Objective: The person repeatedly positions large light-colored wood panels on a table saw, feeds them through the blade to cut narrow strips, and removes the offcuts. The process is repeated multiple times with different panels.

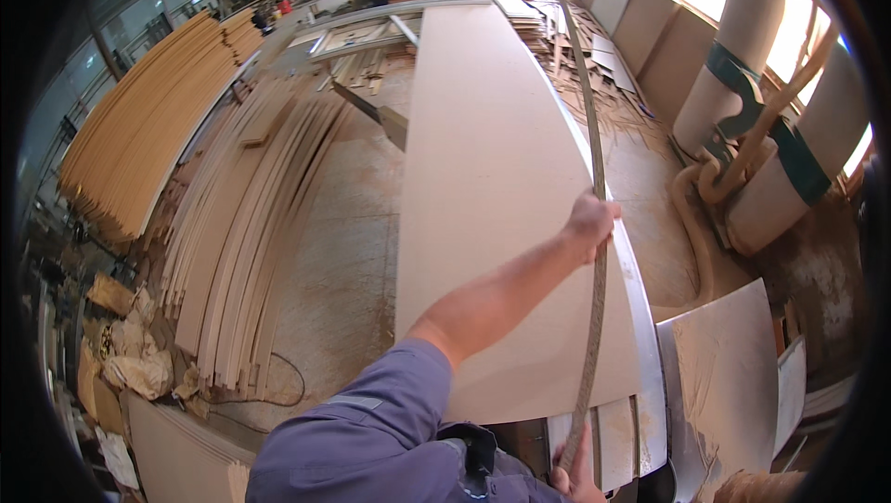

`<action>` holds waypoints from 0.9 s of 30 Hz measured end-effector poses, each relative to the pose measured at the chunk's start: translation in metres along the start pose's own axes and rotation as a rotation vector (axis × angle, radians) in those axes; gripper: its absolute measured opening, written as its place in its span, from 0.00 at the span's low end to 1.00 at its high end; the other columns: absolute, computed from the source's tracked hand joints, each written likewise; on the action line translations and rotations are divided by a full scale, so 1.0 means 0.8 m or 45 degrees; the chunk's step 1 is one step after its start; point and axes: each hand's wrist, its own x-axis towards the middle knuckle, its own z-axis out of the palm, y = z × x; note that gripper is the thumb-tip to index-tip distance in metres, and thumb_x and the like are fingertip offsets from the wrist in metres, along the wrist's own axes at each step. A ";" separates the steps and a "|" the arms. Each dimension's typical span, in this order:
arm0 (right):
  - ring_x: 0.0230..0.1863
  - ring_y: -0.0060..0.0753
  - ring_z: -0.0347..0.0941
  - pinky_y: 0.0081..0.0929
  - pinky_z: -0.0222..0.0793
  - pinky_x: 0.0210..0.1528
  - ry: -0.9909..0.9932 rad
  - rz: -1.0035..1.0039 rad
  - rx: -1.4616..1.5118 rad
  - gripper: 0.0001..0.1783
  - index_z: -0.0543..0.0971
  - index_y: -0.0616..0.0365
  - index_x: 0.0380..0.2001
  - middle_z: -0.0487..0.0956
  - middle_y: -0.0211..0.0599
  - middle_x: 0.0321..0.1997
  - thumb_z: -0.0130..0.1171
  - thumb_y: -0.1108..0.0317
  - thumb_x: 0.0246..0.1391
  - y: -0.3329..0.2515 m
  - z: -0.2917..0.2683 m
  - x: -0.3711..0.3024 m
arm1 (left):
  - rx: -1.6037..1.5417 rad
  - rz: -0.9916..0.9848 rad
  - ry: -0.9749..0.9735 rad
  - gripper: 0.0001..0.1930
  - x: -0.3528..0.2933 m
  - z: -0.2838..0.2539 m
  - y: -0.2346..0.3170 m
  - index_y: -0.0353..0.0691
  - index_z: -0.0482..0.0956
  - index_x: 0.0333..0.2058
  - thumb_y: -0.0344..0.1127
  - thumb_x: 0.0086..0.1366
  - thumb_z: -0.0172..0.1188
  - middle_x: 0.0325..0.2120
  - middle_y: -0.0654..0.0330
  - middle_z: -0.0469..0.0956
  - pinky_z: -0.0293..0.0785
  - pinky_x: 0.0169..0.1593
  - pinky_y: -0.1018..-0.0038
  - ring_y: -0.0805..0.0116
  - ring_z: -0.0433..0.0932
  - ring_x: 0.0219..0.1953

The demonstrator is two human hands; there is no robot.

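A long, thin strip of board runs the length of a large beige panel, standing over its right edge. My left hand reaches forward across the panel with its fingers closed round the middle of the strip. Low in the view, close to my body, my right hand grips the strip's near end. Beneath the panel's right side shows a pale metal table edge. The strip's far end passes out at the top of the view.
Long cut strips lie piled on the floor to the left, beside a tall stack of boards. Offcuts litter the far right. Dust-collector bags and a hose stand right. A smooth sheet lies near right.
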 end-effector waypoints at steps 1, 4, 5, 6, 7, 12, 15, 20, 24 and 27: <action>0.30 0.24 0.65 0.24 0.67 0.35 -0.106 -0.044 -0.032 0.52 0.29 0.60 0.72 0.70 0.34 0.34 0.51 0.61 0.58 -0.007 0.017 0.018 | 0.047 0.072 0.018 0.04 -0.007 -0.018 0.028 0.35 0.71 0.25 0.24 0.57 0.56 0.16 0.60 0.68 0.65 0.15 0.70 0.70 0.67 0.14; 0.38 0.36 0.70 0.34 0.69 0.45 -0.424 -0.069 -0.031 0.58 0.19 0.66 0.67 0.72 0.43 0.41 0.55 0.60 0.59 -0.043 0.091 0.094 | 0.244 0.385 0.184 0.04 -0.059 -0.089 0.111 0.35 0.72 0.29 0.25 0.55 0.57 0.16 0.62 0.68 0.64 0.15 0.71 0.72 0.68 0.16; 0.41 0.44 0.73 0.38 0.71 0.51 -0.472 -0.011 0.009 0.61 0.22 0.72 0.67 0.75 0.48 0.40 0.60 0.59 0.57 -0.042 0.122 0.109 | 0.348 0.475 0.242 0.05 -0.079 -0.116 0.139 0.34 0.72 0.31 0.25 0.54 0.57 0.17 0.63 0.68 0.64 0.16 0.72 0.73 0.68 0.17; 0.44 0.44 0.73 0.38 0.70 0.53 -0.529 -0.152 -0.103 0.59 0.25 0.71 0.68 0.74 0.49 0.44 0.60 0.60 0.58 -0.057 0.158 0.131 | 0.414 0.542 0.311 0.06 -0.091 -0.161 0.162 0.34 0.72 0.31 0.26 0.53 0.58 0.18 0.62 0.69 0.64 0.17 0.70 0.71 0.69 0.17; 0.48 0.44 0.73 0.38 0.69 0.55 -0.583 -0.288 -0.204 0.56 0.28 0.70 0.69 0.72 0.51 0.48 0.60 0.62 0.59 -0.075 0.194 0.153 | 0.482 0.597 0.385 0.07 -0.105 -0.211 0.179 0.33 0.72 0.31 0.27 0.52 0.58 0.19 0.61 0.70 0.65 0.18 0.68 0.69 0.70 0.18; 0.49 0.45 0.73 0.38 0.70 0.56 -0.896 -0.295 -0.385 0.52 0.40 0.55 0.73 0.65 0.53 0.58 0.63 0.61 0.57 -0.137 0.349 0.212 | 1.142 0.647 0.974 0.18 -0.339 -0.406 0.267 0.25 0.75 0.39 0.30 0.49 0.58 0.34 0.39 0.80 0.75 0.44 0.56 0.45 0.81 0.39; 0.50 0.43 0.74 0.35 0.71 0.53 -1.047 -0.241 -0.234 0.50 0.44 0.50 0.74 0.63 0.53 0.59 0.64 0.57 0.58 -0.169 0.440 0.232 | 1.308 0.617 1.034 0.31 -0.510 -0.548 0.261 0.29 0.69 0.57 0.30 0.52 0.58 0.43 0.39 0.79 0.74 0.51 0.61 0.45 0.79 0.46; 0.52 0.42 0.74 0.32 0.72 0.55 -1.256 -0.068 0.201 0.54 0.40 0.58 0.73 0.66 0.56 0.64 0.62 0.48 0.59 -0.201 0.639 0.301 | 1.172 0.462 1.159 0.31 -0.768 -0.626 0.183 0.28 0.66 0.58 0.23 0.52 0.53 0.46 0.44 0.78 0.71 0.56 0.66 0.54 0.77 0.50; 0.53 0.42 0.73 0.36 0.73 0.53 -1.295 0.201 0.623 0.58 0.42 0.62 0.72 0.68 0.56 0.62 0.66 0.45 0.55 -0.265 0.805 0.314 | 1.042 0.227 1.324 0.34 -0.888 -0.649 0.086 0.27 0.62 0.62 0.22 0.52 0.53 0.51 0.42 0.75 0.69 0.58 0.67 0.55 0.75 0.54; 0.51 0.39 0.73 0.37 0.75 0.45 -1.196 0.390 0.857 0.52 0.53 0.66 0.68 0.71 0.52 0.57 0.67 0.45 0.54 -0.286 0.902 0.325 | 0.888 -0.010 1.454 0.39 -0.932 -0.646 0.017 0.27 0.57 0.65 0.23 0.51 0.56 0.53 0.39 0.73 0.68 0.59 0.67 0.52 0.74 0.57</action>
